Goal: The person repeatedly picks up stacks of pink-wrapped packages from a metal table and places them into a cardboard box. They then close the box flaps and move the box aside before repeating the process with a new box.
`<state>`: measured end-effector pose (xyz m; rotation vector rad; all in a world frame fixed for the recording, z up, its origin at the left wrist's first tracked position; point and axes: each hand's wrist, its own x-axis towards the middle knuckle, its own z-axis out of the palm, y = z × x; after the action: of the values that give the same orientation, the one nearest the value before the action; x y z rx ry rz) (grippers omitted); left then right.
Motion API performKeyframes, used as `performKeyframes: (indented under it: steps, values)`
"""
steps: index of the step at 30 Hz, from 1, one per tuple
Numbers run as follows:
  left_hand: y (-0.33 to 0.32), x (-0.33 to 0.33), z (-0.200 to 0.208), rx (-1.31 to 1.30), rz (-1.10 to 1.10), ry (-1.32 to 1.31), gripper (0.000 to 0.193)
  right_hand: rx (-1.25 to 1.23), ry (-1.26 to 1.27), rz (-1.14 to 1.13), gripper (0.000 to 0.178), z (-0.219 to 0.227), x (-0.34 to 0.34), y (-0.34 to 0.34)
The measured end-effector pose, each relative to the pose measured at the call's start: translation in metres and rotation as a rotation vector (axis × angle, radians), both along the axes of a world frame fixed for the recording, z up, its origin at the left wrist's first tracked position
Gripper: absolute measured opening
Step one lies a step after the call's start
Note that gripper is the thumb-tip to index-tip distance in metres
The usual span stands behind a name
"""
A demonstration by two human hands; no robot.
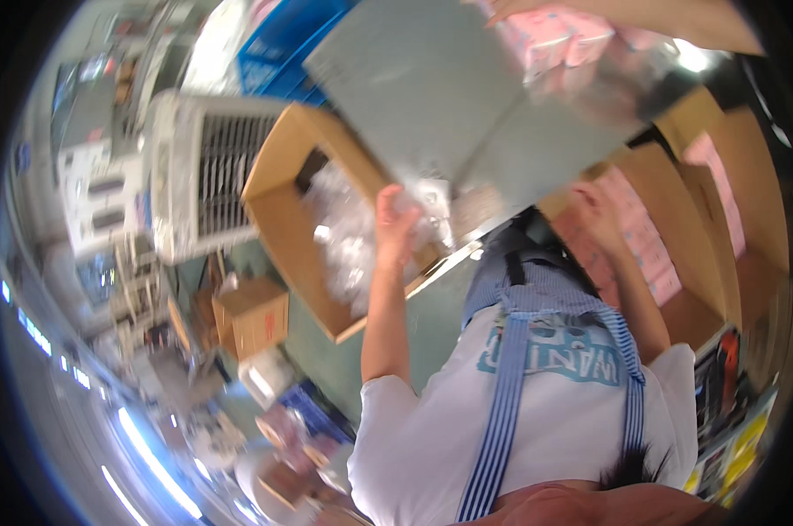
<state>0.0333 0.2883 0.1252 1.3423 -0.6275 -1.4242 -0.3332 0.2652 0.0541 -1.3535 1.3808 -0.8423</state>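
Observation:
My left hand is raised at the inner edge of an open cardboard box, beside the grey table. Its fingers are curled in; blur hides what they hold, if anything. Crumpled clear plastic bags fill that box and show next to the hand. My right hand reaches over another open cardboard box, its fingers apart above a row of pink packs. Whether the fingertips touch a pack cannot be made out. A small clear-and-white wrapped item lies at the table's near edge.
A grey tabletop spreads ahead. Another person's arm reaches over pink packs at its far right. Blue crates stand far left, beside a white slatted machine. One more open box stands right.

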Motion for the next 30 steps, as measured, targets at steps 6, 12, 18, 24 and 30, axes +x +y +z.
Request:
performKeyframes:
  steps: [6,12,18,24,30]
  values:
    - [-0.054,-0.191,-0.026,-0.1,-0.596,-0.135,0.048,0.213,-0.44,-0.333,0.032,0.037,0.006,0.017]
    - [-0.049,-0.285,-0.069,-0.09,-0.844,-0.301,0.049,0.163,0.222,-0.715,0.026,-0.063,-0.109,0.063]
    - [-0.036,-0.303,-0.088,-0.088,-0.875,-0.399,0.048,0.231,-0.465,-0.54,0.018,-0.014,-0.089,0.084]
    - [-0.044,-0.252,-0.043,0.104,-0.604,-0.243,0.036,0.077,0.376,-0.405,0.022,-0.043,-0.11,0.093]
    - [-0.039,-0.047,-0.025,-0.098,0.178,-1.581,0.045,0.293,0.531,0.266,0.043,-0.139,-0.053,0.128]
